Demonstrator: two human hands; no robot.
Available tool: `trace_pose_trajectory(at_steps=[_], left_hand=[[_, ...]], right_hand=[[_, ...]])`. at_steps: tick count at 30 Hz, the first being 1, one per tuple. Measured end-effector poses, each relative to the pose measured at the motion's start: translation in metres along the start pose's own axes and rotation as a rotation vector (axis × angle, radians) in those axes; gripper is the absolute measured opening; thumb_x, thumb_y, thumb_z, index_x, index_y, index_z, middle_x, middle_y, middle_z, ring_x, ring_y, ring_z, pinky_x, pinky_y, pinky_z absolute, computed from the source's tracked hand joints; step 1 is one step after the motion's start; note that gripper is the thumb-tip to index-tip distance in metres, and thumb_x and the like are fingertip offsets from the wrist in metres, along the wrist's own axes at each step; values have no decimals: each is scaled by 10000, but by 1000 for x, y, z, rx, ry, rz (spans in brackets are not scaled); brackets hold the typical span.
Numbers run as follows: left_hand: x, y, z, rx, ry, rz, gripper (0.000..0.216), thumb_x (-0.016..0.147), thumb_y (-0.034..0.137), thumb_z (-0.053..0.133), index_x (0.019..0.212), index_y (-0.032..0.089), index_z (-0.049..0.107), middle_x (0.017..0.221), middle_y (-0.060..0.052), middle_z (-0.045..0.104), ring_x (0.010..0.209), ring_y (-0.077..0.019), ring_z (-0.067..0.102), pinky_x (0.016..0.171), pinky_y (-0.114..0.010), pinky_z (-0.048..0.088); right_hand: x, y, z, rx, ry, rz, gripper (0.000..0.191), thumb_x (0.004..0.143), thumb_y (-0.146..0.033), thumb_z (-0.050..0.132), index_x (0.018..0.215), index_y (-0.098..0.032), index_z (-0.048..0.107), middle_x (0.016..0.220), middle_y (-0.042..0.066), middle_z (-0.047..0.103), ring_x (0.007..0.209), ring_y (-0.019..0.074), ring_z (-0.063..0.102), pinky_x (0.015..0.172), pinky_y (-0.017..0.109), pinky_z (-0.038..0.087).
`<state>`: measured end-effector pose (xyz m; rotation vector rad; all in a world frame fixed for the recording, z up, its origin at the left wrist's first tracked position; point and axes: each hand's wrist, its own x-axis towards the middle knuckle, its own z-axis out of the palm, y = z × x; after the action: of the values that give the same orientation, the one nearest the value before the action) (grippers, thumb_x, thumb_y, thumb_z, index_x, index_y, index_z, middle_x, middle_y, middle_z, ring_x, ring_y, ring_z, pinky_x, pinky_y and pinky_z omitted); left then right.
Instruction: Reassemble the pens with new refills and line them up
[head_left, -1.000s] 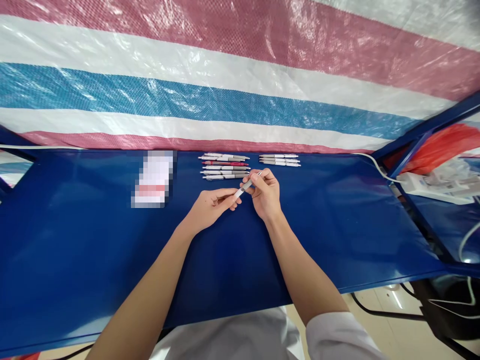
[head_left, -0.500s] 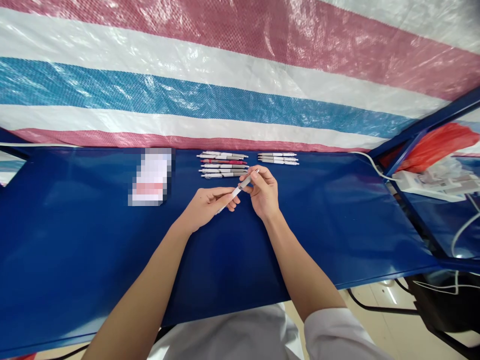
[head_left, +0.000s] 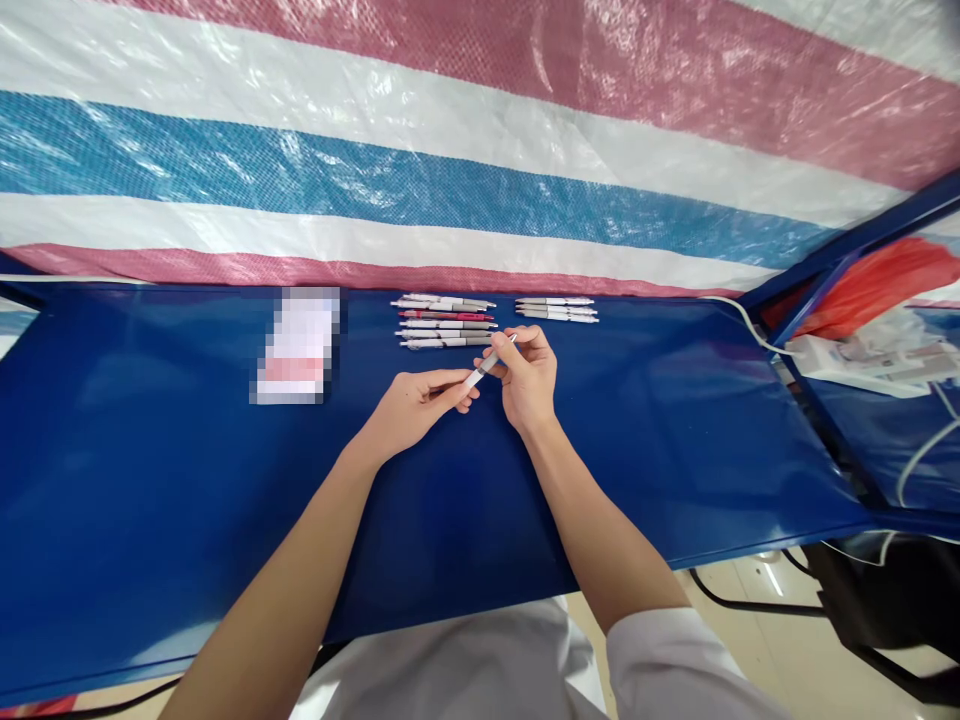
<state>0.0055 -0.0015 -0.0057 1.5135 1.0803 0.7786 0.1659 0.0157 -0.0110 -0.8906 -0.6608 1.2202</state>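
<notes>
Between my two hands, over the blue table (head_left: 450, 540), is a white pen with a grey grip (head_left: 486, 366), held at a slant with its tip up and to the right. My left hand (head_left: 412, 415) pinches the white barrel, and its thumb and palm hide the lower end. My right hand (head_left: 531, 382) is closed around the grey grip near the tip, thumb on top. Just beyond lies a row of several white-and-grey pens (head_left: 446, 342), with a red pen (head_left: 446, 316) among them. To its right lies a smaller group of similar pens (head_left: 556, 311).
A pixelated pale rectangle (head_left: 296, 345) lies at the back left. Behind the table hangs a striped plastic sheet (head_left: 450, 180). On the right are a white power strip (head_left: 862, 365), a red plastic bag (head_left: 877, 285) and a blue metal frame (head_left: 817, 285).
My right thumb has shifted left and slightly up along the pen. The pen's lower end, seen before beneath my left hand, is now hidden. The view has tilted slightly.
</notes>
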Motion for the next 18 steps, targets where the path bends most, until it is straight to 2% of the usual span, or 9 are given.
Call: trace_pose_trajectory(at_steps=[3,7,13,18], left_hand=[[1,-1,-1,8,6,2,395,861,489,652,1116,201,741,924,-57,773,797,-201,721,844,-349,582],[0,2,-4,-52,5,-28,370,858,483,660,1084,203,752,926,-63,770,791,-205,722,823,-352,589],[-2,4,-7,-227,-55,-75,301,846,439,690,1006,197,771,933,-82,768,768,-201,723,784,-353,603],[-1,3,-5,-92,5,-27,322,848,437,687,1064,210,759,909,-55,772,772,-194,724,797,-330,592]], right_hand=[[-2,-2,1,-43,-15,-8,314,672,-382,818,776,-243,556,735,-72,621,647,89,637,664,270,628],[-3,-5,-1,-14,-106,19,235,720,-392,777,833,-252,626,774,-52,654,715,99,657,673,245,619],[-3,-8,-5,53,-189,97,237,699,-331,785,905,-262,690,906,-39,724,824,125,701,669,239,621],[-1,-6,-5,43,-151,106,266,659,-333,828,858,-248,674,851,-45,721,756,117,701,640,241,621]])
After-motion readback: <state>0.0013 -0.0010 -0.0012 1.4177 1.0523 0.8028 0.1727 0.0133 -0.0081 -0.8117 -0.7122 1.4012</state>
